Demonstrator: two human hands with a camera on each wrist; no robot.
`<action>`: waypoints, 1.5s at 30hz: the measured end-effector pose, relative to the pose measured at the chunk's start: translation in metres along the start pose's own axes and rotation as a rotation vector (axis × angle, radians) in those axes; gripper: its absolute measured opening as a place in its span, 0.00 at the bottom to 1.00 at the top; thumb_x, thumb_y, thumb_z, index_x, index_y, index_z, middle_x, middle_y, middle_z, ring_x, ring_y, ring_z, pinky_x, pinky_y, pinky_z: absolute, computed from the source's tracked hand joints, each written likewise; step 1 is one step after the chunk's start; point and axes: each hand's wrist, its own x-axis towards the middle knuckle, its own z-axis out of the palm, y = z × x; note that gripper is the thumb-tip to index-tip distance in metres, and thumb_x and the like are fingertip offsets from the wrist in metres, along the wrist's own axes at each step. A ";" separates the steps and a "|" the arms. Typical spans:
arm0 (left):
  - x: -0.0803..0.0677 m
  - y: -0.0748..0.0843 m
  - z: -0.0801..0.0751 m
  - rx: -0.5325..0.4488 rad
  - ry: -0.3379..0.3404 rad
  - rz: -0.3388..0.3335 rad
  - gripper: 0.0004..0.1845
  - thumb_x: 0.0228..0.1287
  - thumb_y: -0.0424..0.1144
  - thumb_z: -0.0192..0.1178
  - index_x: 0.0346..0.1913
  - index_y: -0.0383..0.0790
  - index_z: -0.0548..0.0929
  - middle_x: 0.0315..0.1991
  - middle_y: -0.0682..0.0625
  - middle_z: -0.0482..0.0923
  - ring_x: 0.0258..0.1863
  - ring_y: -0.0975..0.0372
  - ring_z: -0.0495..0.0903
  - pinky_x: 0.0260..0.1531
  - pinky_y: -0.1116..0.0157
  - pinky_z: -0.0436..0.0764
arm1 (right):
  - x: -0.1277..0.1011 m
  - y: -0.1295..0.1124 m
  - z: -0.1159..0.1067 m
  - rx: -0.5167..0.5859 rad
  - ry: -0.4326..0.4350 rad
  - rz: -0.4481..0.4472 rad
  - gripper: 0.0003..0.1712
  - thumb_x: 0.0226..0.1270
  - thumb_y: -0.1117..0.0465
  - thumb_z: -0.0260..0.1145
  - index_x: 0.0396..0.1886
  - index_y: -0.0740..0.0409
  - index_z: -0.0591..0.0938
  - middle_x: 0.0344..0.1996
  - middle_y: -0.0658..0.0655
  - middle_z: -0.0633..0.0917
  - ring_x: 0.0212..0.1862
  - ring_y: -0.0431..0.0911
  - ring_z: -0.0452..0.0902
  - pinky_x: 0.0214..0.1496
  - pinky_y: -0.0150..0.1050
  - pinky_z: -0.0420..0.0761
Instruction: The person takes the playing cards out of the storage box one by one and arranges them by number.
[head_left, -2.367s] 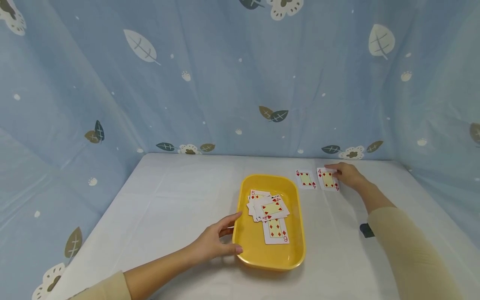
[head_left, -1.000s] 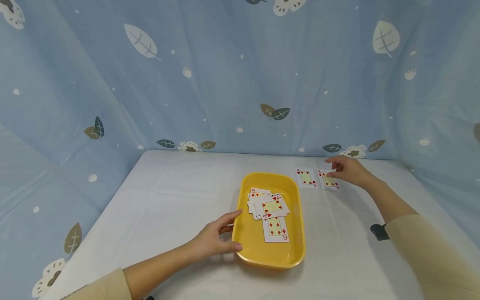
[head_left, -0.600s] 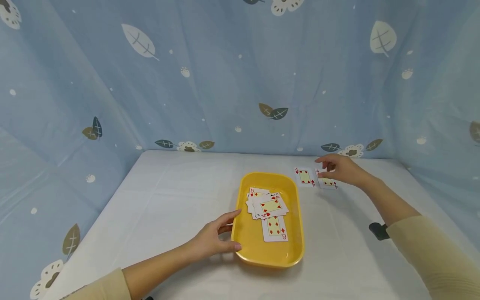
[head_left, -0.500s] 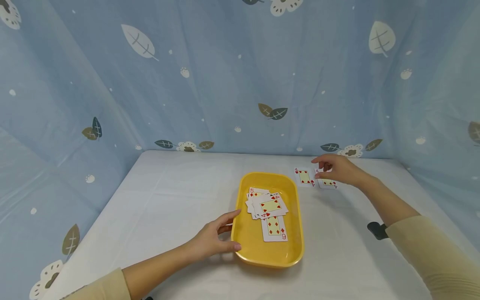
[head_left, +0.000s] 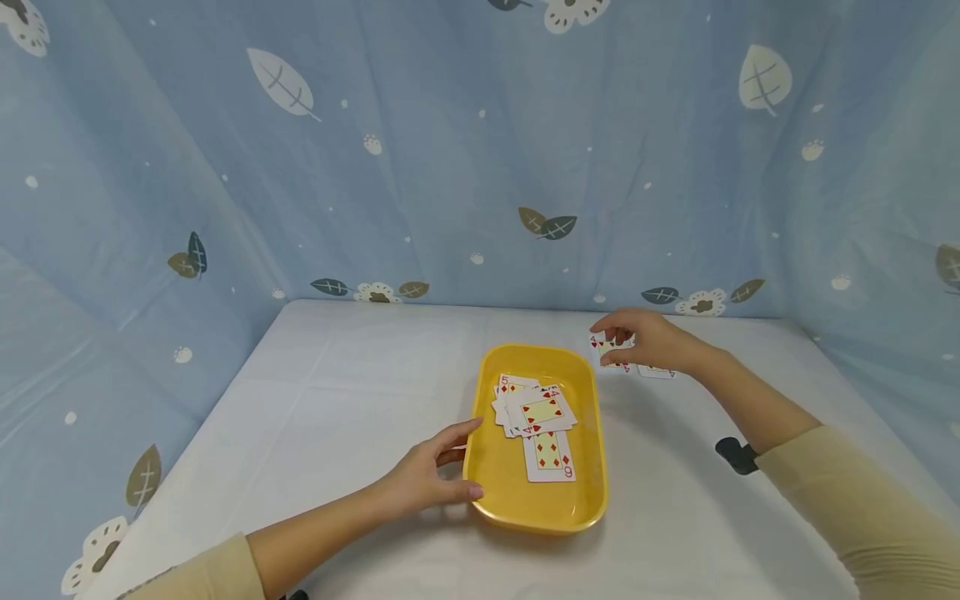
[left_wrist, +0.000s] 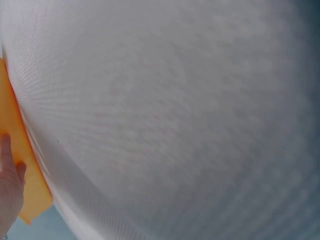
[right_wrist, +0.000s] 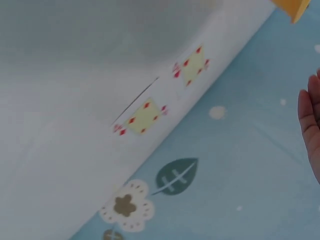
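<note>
Head view: right hand [head_left: 647, 342] over two cards [head_left: 613, 352].

1. A table [head_left: 337, 400] under a white cloth carries everything.
2. A yellow tray [head_left: 525, 512] sits near the middle.
3. Two playing cards [right_wrist: 145, 117] lie face up, side by side, near the far right edge.
4. A small black object [head_left: 735, 456] lies at the right.

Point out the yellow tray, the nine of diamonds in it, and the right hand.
yellow tray [head_left: 592, 492]: head view, on the bare right wall near the front rim.
nine of diamonds [head_left: 550, 455]: head view, on the middle of the card's face.
right hand [head_left: 647, 340]: head view, on the back of the hand.
</note>
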 end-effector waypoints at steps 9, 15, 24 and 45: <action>0.002 0.001 0.000 0.005 0.004 0.002 0.48 0.50 0.46 0.72 0.72 0.41 0.59 0.64 0.36 0.67 0.61 0.45 0.70 0.60 0.53 0.72 | 0.012 -0.027 0.009 0.003 -0.064 -0.065 0.25 0.52 0.58 0.75 0.51 0.56 0.81 0.40 0.51 0.81 0.41 0.46 0.74 0.44 0.40 0.82; 0.001 0.001 0.000 0.011 0.005 -0.012 0.47 0.49 0.47 0.73 0.72 0.43 0.60 0.63 0.37 0.67 0.61 0.45 0.70 0.60 0.52 0.72 | 0.021 -0.041 0.022 0.059 -0.147 -0.136 0.26 0.52 0.58 0.75 0.51 0.59 0.80 0.46 0.57 0.81 0.43 0.47 0.74 0.47 0.42 0.81; 0.000 0.002 -0.001 0.014 0.007 -0.013 0.47 0.50 0.46 0.72 0.72 0.43 0.60 0.65 0.37 0.66 0.61 0.45 0.70 0.59 0.52 0.72 | 0.035 -0.057 0.039 0.042 -0.284 -0.164 0.27 0.52 0.56 0.75 0.52 0.59 0.79 0.44 0.56 0.80 0.42 0.46 0.72 0.48 0.46 0.80; 0.001 0.000 0.000 0.018 0.009 0.001 0.46 0.51 0.43 0.72 0.71 0.40 0.60 0.68 0.38 0.62 0.61 0.46 0.70 0.60 0.52 0.71 | 0.047 -0.057 0.082 -0.048 -0.488 -0.078 0.33 0.42 0.52 0.80 0.51 0.51 0.79 0.43 0.47 0.77 0.44 0.43 0.72 0.50 0.35 0.76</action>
